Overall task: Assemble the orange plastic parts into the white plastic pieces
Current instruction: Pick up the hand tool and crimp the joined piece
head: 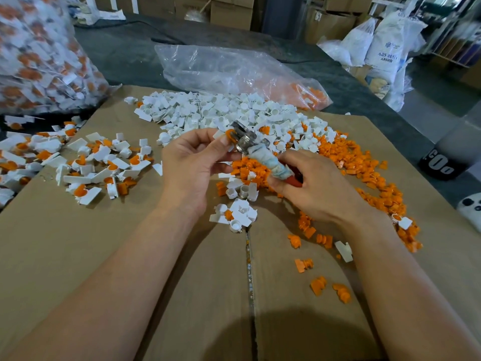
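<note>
On the flat brown cardboard sheet (78, 230) before me, the heap of white plastic pieces (208, 110) lies at the back, the heap of orange plastic parts (364, 165) right of it, the joined white-and-orange pieces (86, 165) at my left. A crumpled clear plastic bag (221, 66) lies behind the heaps.

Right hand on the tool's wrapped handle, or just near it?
Touching. Head view: the right hand curls its fingers round the tool's cloth-wrapped handle, no gap.

Left hand (191, 165), palm up, pinches a white piece (217, 134) at its fingertips — right hand (316, 188), knuckles up, curls round a tool (260, 156).
</note>
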A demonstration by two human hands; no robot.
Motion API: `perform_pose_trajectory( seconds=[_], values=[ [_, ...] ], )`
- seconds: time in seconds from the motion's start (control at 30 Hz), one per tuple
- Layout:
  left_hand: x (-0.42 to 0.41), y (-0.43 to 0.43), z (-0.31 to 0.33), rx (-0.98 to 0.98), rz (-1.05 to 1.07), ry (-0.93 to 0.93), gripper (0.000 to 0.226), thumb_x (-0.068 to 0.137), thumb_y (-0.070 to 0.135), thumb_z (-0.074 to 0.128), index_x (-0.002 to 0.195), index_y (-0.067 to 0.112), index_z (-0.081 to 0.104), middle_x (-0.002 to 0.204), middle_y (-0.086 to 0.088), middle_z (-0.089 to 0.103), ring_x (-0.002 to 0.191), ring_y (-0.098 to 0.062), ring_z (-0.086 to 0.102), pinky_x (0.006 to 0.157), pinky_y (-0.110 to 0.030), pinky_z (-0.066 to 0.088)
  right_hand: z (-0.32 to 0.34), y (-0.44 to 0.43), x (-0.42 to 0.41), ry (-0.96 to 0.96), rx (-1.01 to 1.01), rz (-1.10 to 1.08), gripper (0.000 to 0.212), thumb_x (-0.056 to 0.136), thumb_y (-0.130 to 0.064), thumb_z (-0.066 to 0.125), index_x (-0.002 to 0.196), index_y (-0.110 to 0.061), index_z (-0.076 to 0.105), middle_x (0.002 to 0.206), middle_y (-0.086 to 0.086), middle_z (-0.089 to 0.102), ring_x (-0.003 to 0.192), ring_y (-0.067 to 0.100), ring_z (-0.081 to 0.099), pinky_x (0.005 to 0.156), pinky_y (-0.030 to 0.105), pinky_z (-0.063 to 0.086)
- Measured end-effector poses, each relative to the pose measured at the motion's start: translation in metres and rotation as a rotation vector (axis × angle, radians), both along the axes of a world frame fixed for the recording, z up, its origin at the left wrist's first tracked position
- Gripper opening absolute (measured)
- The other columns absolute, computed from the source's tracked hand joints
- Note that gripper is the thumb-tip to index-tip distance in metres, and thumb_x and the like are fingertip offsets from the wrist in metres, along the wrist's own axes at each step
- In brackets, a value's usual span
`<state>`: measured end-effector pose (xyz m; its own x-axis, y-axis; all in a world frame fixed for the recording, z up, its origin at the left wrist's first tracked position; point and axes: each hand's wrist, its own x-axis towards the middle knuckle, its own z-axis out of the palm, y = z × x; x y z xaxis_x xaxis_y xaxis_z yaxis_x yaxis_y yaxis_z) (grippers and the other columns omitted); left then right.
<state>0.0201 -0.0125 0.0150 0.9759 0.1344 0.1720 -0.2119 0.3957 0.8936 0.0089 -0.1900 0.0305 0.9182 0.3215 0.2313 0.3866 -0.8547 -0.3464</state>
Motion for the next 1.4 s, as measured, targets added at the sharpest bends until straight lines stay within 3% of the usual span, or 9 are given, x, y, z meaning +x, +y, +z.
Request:
perform_pose_trajectory(
  seconds=[0.37, 0.6, 0.8, 0.9, 1.07, 1.27, 1.4],
  values=[
    [0.001, 0.000, 0.000, 0.005, 0.009, 0.054, 0.018, 0.084, -0.007, 0.054, 0.070, 0.005, 0.054, 0.049, 0.002, 0.061, 0.047, -0.011, 0.062, 0.047, -0.019, 0.051, -0.005, 0.005, -0.003, 0.049, 0.120, -0.005, 0.022, 0.083, -0.038, 0.061, 0.088, -0.017, 0.057, 0.068, -0.002, 0.054, 0.062, 0.013, 0.049, 0.055, 0.029, 0.037],
    [0.000, -0.002, 0.001, -0.003, 0.034, 0.100, 0.023, 0.084, -0.010, 0.053, 0.068, 0.006, 0.053, 0.045, 0.002, 0.060, 0.043, -0.010, 0.060, 0.045, -0.018, 0.050, -0.007, 0.008, -0.001, 0.086, 0.129, -0.010, 0.024, 0.083, -0.036, 0.063, 0.070, -0.031, 0.043, 0.061, -0.008, 0.047, 0.059, 0.010, 0.048, 0.051, 0.026, 0.035],
    [0.000, -0.002, 0.000, 0.007, 0.044, 0.120, 0.024, 0.085, -0.010, 0.052, 0.067, 0.007, 0.053, 0.046, 0.002, 0.060, 0.042, -0.010, 0.059, 0.044, -0.018, 0.049, -0.009, 0.009, 0.000, 0.095, 0.131, -0.022, 0.023, 0.083, -0.034, 0.063, 0.070, -0.029, 0.045, 0.059, -0.009, 0.046, 0.056, 0.008, 0.046, 0.050, 0.026, 0.035],
    [0.000, -0.001, -0.001, 0.013, 0.055, 0.128, 0.025, 0.085, -0.010, 0.053, 0.067, 0.008, 0.053, 0.047, 0.002, 0.061, 0.043, -0.011, 0.059, 0.044, -0.019, 0.049, -0.009, 0.010, 0.001, 0.091, 0.123, -0.023, 0.021, 0.083, -0.033, 0.063, 0.075, -0.018, 0.051, 0.060, -0.006, 0.047, 0.056, 0.012, 0.048, 0.052, 0.031, 0.038],
    [0.001, 0.000, -0.002, 0.020, 0.073, 0.124, 0.024, 0.084, -0.008, 0.054, 0.067, 0.008, 0.054, 0.048, 0.003, 0.061, 0.044, -0.011, 0.060, 0.045, -0.020, 0.050, -0.009, 0.011, 0.000, 0.030, 0.085, -0.031, 0.023, 0.083, -0.036, 0.062, 0.073, -0.024, 0.046, 0.057, -0.008, 0.046, 0.055, 0.011, 0.047, 0.050, 0.030, 0.036],
    [0.002, -0.001, -0.004, -0.020, 0.027, 0.165, 0.020, 0.084, -0.006, 0.057, 0.068, 0.006, 0.055, 0.055, -0.004, 0.063, 0.049, -0.014, 0.063, 0.046, -0.019, 0.049, -0.012, 0.008, 0.004, -0.068, 0.022, -0.063, 0.030, 0.080, -0.044, 0.061, 0.092, -0.017, 0.057, 0.076, -0.004, 0.054, 0.068, 0.015, 0.050, 0.057, 0.029, 0.037],
    [0.004, 0.005, 0.000, -0.258, -0.003, 0.231, 0.007, 0.082, -0.005, 0.059, 0.078, 0.000, 0.057, 0.063, -0.008, 0.068, 0.058, -0.014, 0.067, 0.048, -0.016, 0.051, -0.009, -0.003, 0.012, -0.163, -0.001, -0.166, 0.052, 0.072, -0.055, 0.060, 0.111, -0.020, 0.057, 0.100, -0.001, 0.058, 0.092, 0.015, 0.051, 0.070, 0.025, 0.035]
  ],
)
